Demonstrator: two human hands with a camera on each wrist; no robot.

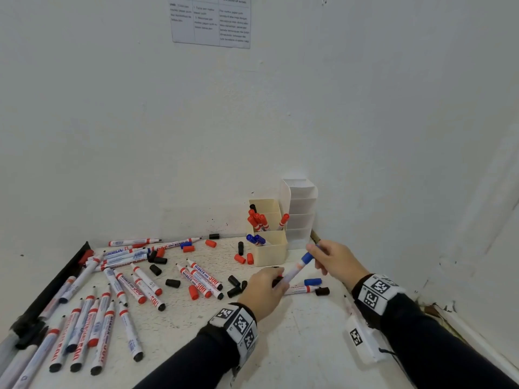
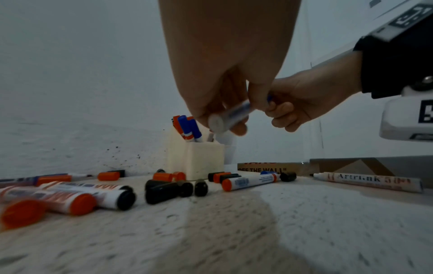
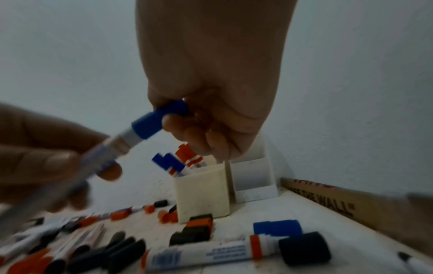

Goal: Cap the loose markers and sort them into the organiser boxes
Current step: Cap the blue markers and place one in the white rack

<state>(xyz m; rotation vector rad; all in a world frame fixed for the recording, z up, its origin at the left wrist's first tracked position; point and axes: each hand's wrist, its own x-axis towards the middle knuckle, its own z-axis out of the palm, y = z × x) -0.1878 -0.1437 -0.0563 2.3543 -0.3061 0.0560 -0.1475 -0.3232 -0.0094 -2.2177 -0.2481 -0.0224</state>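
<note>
Cardboard [image 3: 328, 202] beside table [image 1: 295, 341] reads "OFF THE WALL".

Both arms wear long dark sleeves [image 1: 438, 343] down to the wrists. Behind each grip a dark band [image 1: 238, 324] carries white tiles printed with black square codes. A white camera box [image 1: 362, 341] hangs under the right wrist.

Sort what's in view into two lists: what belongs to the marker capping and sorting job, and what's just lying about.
Belongs to the job:
- blue-capped marker, held by left hand and right hand
- uncapped markers on the table
- loose caps
- cream organiser box, holding red and blue markers
- white organiser box

Just lying about:
- printed sheet on the wall
- cardboard strip along the table's edge
</note>
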